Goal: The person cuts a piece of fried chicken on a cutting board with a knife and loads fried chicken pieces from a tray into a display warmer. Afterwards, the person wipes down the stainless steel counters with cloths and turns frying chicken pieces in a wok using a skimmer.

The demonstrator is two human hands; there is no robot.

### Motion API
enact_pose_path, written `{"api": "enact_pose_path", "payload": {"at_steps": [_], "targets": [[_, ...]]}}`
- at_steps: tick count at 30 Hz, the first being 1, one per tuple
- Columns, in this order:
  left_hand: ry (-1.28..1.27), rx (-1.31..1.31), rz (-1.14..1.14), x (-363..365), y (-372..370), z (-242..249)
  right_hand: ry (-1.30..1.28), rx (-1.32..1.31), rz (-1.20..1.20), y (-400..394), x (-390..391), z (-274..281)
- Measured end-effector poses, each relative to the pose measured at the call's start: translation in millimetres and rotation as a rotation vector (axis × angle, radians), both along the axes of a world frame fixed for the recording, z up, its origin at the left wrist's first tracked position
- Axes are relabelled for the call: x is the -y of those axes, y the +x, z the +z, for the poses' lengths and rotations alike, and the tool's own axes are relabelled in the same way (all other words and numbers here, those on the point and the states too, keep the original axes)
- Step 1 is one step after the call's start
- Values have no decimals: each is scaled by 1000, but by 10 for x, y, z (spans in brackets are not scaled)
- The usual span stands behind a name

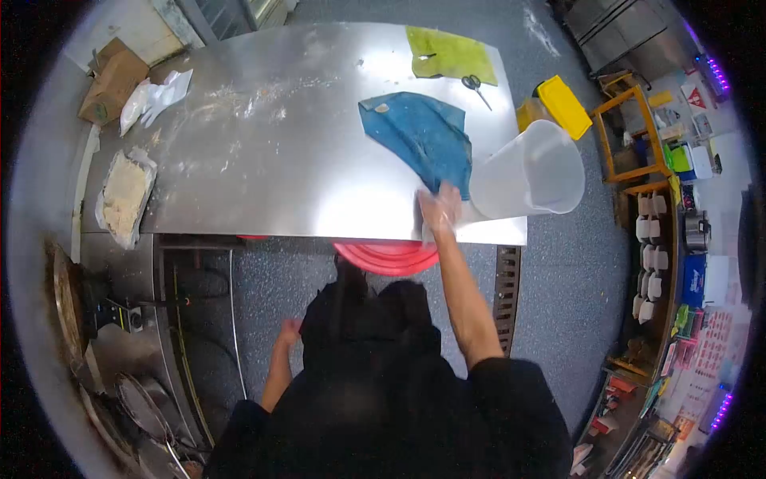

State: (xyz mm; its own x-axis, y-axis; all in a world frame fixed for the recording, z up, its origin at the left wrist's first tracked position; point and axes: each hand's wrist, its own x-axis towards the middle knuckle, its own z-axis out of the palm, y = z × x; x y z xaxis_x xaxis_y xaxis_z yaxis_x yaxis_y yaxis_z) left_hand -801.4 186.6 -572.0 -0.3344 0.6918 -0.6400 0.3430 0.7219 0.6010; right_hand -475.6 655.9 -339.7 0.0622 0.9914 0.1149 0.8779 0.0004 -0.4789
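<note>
Blue cloth (423, 136) lies creased, one o'clock on the counter (311, 168), right hand (441, 209) at its near end, left hand (290, 330) at seven; grips indeterminable. White residue (249, 102), eleven o'clock, unwiped.

I see a blue cloth (423, 134), a lime-green cloth (452, 56), a red tub (388, 258) and speckled grey flooring (279, 279).

Glossy metal table (263, 176), matt blue cloth (423, 136).
</note>
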Motion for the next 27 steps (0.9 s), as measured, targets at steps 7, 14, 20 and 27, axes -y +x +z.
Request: {"api": "enact_pose_path", "payload": {"at_steps": [7,14,20,27], "targets": [[353,91,485,-958,33,910,83,-256,289,-54,-671,24],[265,7,748,-287,1824,1122,-833,-1712,60,212,-1130,42],[240,286,1146,1305,4280,116,-982,-1815,90,295,-986,666],[365,638,1529,2242,5992,-71,-907,-1154,914,-170,1306,1331]]}}
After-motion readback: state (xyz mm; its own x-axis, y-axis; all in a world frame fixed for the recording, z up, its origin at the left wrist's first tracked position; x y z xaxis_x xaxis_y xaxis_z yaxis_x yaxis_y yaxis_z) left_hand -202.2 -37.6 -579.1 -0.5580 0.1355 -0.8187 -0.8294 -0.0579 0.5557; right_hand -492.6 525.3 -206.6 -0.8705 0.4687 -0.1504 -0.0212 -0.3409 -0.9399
